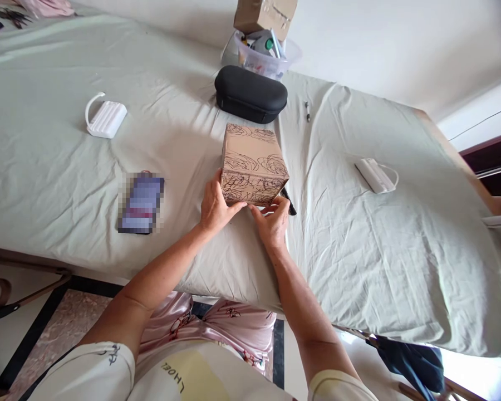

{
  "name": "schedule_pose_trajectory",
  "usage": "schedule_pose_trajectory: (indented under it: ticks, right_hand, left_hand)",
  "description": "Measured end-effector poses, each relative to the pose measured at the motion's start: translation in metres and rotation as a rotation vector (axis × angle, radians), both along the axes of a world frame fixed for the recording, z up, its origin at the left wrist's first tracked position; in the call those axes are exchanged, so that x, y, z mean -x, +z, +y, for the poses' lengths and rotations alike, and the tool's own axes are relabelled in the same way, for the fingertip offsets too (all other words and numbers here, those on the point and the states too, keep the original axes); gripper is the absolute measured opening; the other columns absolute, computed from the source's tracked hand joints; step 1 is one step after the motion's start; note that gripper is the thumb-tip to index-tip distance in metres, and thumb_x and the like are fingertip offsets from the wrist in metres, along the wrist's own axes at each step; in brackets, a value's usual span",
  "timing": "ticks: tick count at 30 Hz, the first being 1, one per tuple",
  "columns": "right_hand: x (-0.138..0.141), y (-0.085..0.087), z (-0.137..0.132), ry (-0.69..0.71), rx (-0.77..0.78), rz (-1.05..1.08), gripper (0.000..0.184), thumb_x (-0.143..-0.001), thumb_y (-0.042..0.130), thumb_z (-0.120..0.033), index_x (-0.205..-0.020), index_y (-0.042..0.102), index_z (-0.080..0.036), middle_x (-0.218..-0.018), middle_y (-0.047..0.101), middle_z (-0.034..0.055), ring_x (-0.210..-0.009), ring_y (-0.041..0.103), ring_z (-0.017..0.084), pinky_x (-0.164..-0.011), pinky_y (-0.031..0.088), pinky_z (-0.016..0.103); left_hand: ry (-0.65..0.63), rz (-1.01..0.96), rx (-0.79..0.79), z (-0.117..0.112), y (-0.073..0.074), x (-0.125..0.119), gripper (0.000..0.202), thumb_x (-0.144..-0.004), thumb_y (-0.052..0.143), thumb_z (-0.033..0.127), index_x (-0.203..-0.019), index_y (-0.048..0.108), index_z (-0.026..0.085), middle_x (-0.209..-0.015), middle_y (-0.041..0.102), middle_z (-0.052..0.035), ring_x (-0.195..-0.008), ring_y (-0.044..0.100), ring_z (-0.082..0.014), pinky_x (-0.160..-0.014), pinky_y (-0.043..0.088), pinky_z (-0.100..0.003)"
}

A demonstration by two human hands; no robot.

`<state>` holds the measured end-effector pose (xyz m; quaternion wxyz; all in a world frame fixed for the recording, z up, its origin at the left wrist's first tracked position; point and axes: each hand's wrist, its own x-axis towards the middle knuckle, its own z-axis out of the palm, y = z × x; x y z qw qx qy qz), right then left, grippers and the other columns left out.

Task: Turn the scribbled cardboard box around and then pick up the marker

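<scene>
Two-handed grip [212,209] [274,224] on scribbled box [254,160]; shirt [192,370]: "LHOEL"

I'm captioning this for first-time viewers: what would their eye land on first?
Probably the cardboard box covered in dark scribbled loops, at the centre between the left hand and right hand. Next, the black case just beyond it, then the pixelated phone lying to the left.

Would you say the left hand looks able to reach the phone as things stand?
Probably yes, once the left hand lets go of the cardboard box: only cloth seems to lie between that hand and the phone.
</scene>
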<state>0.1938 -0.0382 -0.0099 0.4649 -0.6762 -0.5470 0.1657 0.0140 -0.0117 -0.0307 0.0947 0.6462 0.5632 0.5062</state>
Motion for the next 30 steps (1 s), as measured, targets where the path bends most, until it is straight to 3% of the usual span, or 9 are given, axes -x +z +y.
schedule_pose_trajectory:
  ticks: [5,14,20,23,26,28,30]
  right_hand:
    - [0.002,-0.007,0.003,-0.055,-0.042,-0.007,0.060,-0.070,0.087,-0.059,-0.104,0.049,-0.027,-0.089,0.061,-0.0049,-0.073,0.058,0.015,-0.071,0.049,0.034]
    - [-0.014,-0.004,0.010,0.123,-0.008,0.083,0.025,-0.088,0.067,-0.048,-0.093,0.057,-0.025,-0.080,0.067,-0.0030,-0.062,0.054,0.013,-0.064,0.046,0.031]
    - [-0.013,0.001,0.007,0.206,0.019,0.102,0.023,-0.089,0.060,-0.047,-0.089,0.060,-0.024,-0.065,0.059,-0.0053,-0.057,0.052,0.013,-0.059,0.043,0.029]
    - [-0.010,0.001,0.006,0.217,0.055,0.073,0.024,-0.089,0.063,-0.048,-0.088,0.060,-0.024,-0.063,0.059,-0.0053,-0.055,0.051,0.013,-0.058,0.041,0.029]
    - [-0.012,-0.001,0.008,0.173,0.023,0.108,0.034,-0.083,0.072,-0.048,-0.106,0.063,-0.024,-0.087,0.073,-0.0005,-0.062,0.058,0.013,-0.060,0.047,0.029]
    - [-0.016,-0.003,0.011,0.145,-0.036,0.160,0.058,-0.079,0.077,-0.047,-0.130,0.058,-0.026,-0.107,0.076,0.0023,-0.069,0.063,0.013,-0.062,0.053,0.029]
    - [-0.020,-0.004,0.014,0.130,-0.092,0.171,0.073,-0.080,0.077,-0.048,-0.146,0.051,-0.029,-0.113,0.075,0.0023,-0.072,0.065,0.013,-0.065,0.056,0.029]
  left_hand:
    - [0.010,-0.038,0.005,-0.005,0.001,-0.007,0.108,-0.076,0.094,0.057,-0.158,0.035,0.017,-0.150,0.059,-0.0277,-0.138,0.063,-0.0410,-0.115,0.054,-0.054]
    - [-0.053,-0.058,-0.014,0.003,0.002,0.008,0.080,-0.098,0.074,0.049,-0.163,0.036,0.024,-0.155,0.058,-0.0211,-0.141,0.062,-0.0334,-0.117,0.055,-0.047]
    - [-0.089,-0.101,-0.035,0.001,0.012,0.011,0.072,-0.107,0.054,0.058,-0.168,0.031,0.027,-0.164,0.050,-0.0188,-0.150,0.055,-0.0301,-0.106,0.063,-0.038]
    - [-0.073,-0.066,-0.104,0.000,0.018,0.014,0.064,-0.109,0.048,0.060,-0.163,0.041,0.027,-0.159,0.054,-0.0182,-0.150,0.054,-0.0300,-0.111,0.061,-0.041]
    - [-0.066,-0.012,-0.173,0.001,0.023,0.018,0.052,-0.112,0.042,0.055,-0.153,0.056,0.025,-0.149,0.062,-0.0166,-0.143,0.060,-0.0273,-0.120,0.055,-0.044]
    - [-0.068,0.013,-0.196,0.003,0.024,0.021,0.048,-0.113,0.040,0.050,-0.148,0.061,0.024,-0.144,0.065,-0.0153,-0.138,0.064,-0.0250,-0.121,0.053,-0.042]
    - [-0.063,0.026,-0.215,0.004,0.025,0.023,0.047,-0.114,0.040,0.049,-0.147,0.063,0.024,-0.142,0.066,-0.0148,-0.136,0.065,-0.0240,-0.121,0.053,-0.041]
